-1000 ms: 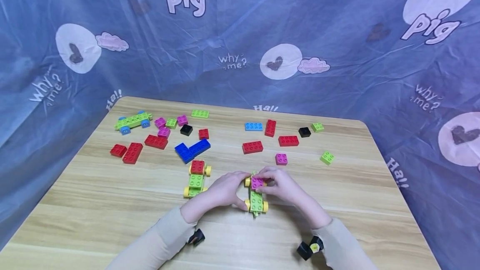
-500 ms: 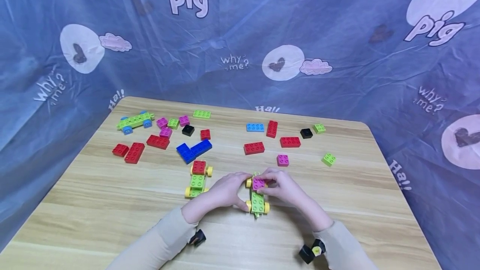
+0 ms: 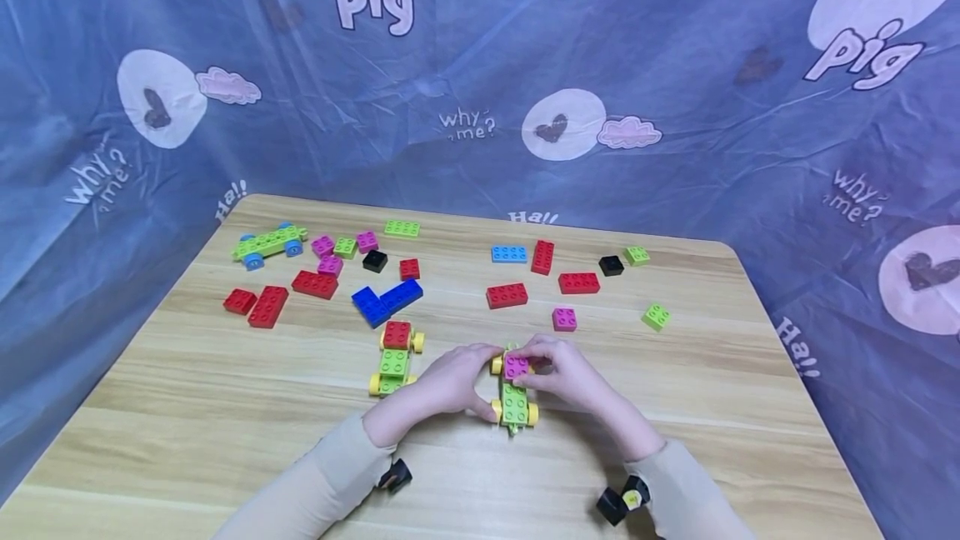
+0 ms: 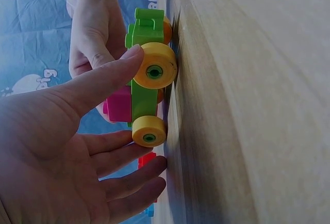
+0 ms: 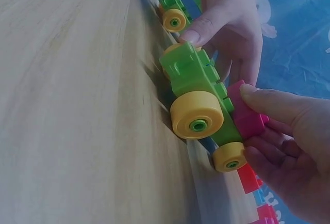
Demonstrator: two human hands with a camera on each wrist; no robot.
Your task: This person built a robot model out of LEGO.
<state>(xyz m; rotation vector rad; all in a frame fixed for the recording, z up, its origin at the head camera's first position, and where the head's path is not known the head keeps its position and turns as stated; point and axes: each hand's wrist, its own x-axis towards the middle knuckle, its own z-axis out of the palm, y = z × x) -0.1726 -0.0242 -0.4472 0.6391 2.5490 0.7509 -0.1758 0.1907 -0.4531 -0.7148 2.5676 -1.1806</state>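
Hands are both working on 1 little green car (image 3: 514, 401) with yellow wheels, sitting on the wooden table (image 3: 675, 407) near the middle of the front edge. The right hand (image 3: 572, 373) is pinching a pink brick (image 3: 515, 367) between thumb and fingers and seems to be pressing it onto the far end of the car's green deck. The left hand (image 3: 448, 379) is steadying the car from the side, fingers mostly straight, thumb tip touching a yellow wheel (image 4: 153, 71) in the left wrist view, so it's bracing more than gripping.

Looks to me like the seating step: brick is on the studs but I can't tell if it's fully clicked down. Next move probably needs a firm straight push down while the left hand is keeping the car from rolling on those wheels.

Just left of the action, a 2nd car (image 3: 394, 348) with a red brick on top is sitting untouched. Loose bricks are lying scattered toward the back edge: red ones, a blue L-shaped pair (image 3: 386, 302), a spare pink one (image 3: 564, 319), and a green car with blue wheels (image 3: 269, 243) near the back left corner.
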